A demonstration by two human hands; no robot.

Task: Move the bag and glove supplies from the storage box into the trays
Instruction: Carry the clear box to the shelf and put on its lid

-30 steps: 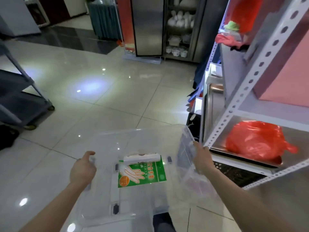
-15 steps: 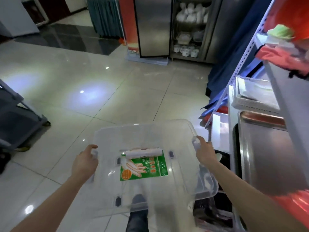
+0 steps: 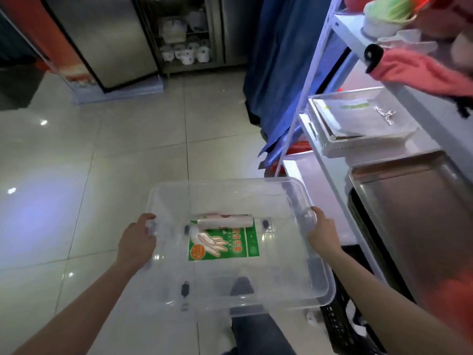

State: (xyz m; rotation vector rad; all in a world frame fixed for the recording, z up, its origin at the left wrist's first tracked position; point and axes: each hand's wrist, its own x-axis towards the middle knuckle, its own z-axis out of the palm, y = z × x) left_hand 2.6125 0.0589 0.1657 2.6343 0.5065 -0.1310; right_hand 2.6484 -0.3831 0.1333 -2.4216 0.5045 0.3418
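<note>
The storage box (image 3: 225, 181) was gripped, its rim clamped by curled fingers: left hand (image 3: 137, 238) at nine o'clock, right hand (image 3: 322, 230) at three; between them, one glove pack (image 3: 225, 245), one bag roll (image 3: 225, 222).

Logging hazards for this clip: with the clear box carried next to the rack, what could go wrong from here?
1. The left hand and right hand grip the storage box only at its side rims; a tilt could slide the loose bag roll, which lies on the glove pack's far edge, around inside.
2. The box's far right corner is near the rack post; turning toward the metal tray might knock it.
</note>
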